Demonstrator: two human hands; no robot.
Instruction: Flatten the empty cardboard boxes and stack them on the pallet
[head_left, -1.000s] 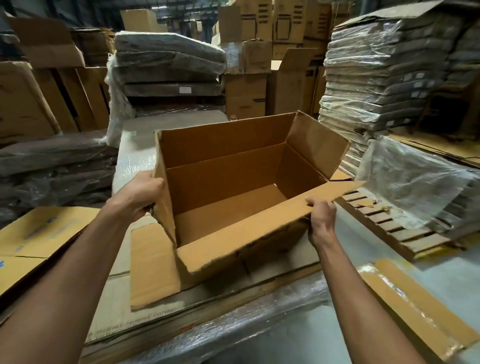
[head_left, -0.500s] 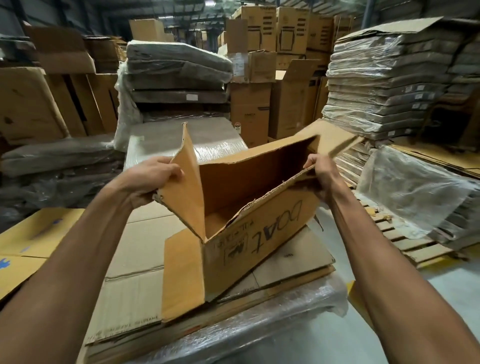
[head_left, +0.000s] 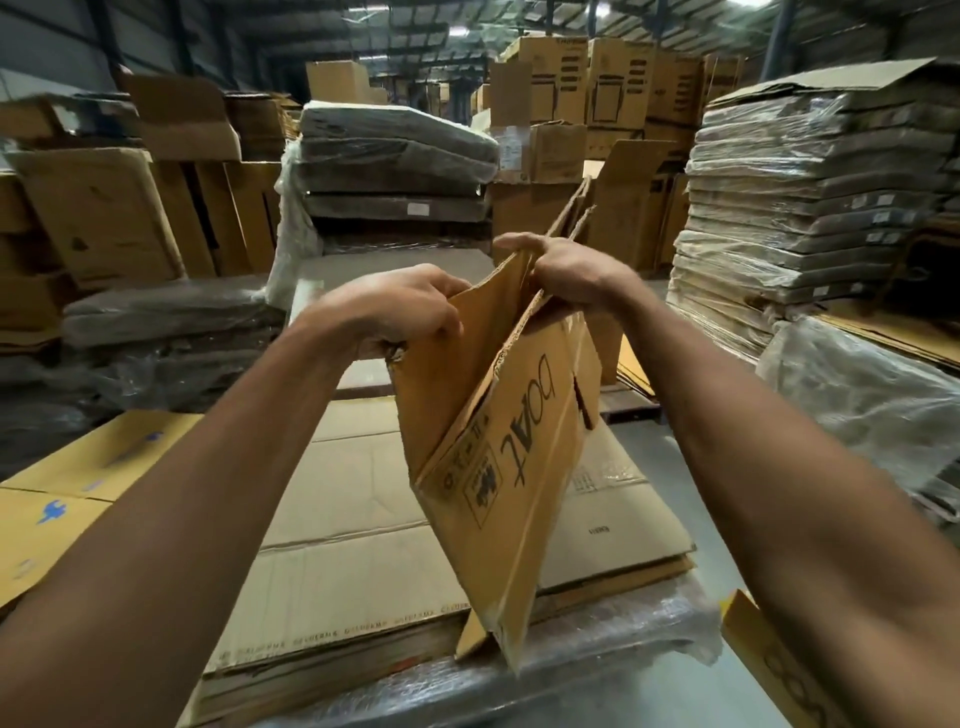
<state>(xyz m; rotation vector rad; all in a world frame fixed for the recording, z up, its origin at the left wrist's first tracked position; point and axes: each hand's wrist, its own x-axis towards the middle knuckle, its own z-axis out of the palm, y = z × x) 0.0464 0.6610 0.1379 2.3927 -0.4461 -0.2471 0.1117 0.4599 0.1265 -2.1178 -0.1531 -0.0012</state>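
Fingers (head_left: 441, 319) of our left hand (head_left: 400, 312) and right hand (head_left: 571, 275) grip the brown printed cardboard box (head_left: 498, 467), half-collapsed over the flattened cardboard stack (head_left: 353, 493); we should press its walls together along the creases.

Dim warehouse, lit by ceiling lamps (head_left: 602, 9) far back that blew out to white spots. The foreground was darker and warm-toned, and the undersides of the forearms (head_left: 208, 519) fell in shadow. Motion blur softened the left hand (head_left: 395, 312) and smeared the cardboard stacks (head_left: 98, 218) at the left. Print on the box (head_left: 519, 441) was sharp enough to read. Plastic wrap (head_left: 857, 395) at the right caught pale glare. Strong wide-angle bending at the edges; roof beams (head_left: 332, 31) curved. Slight grain overall.
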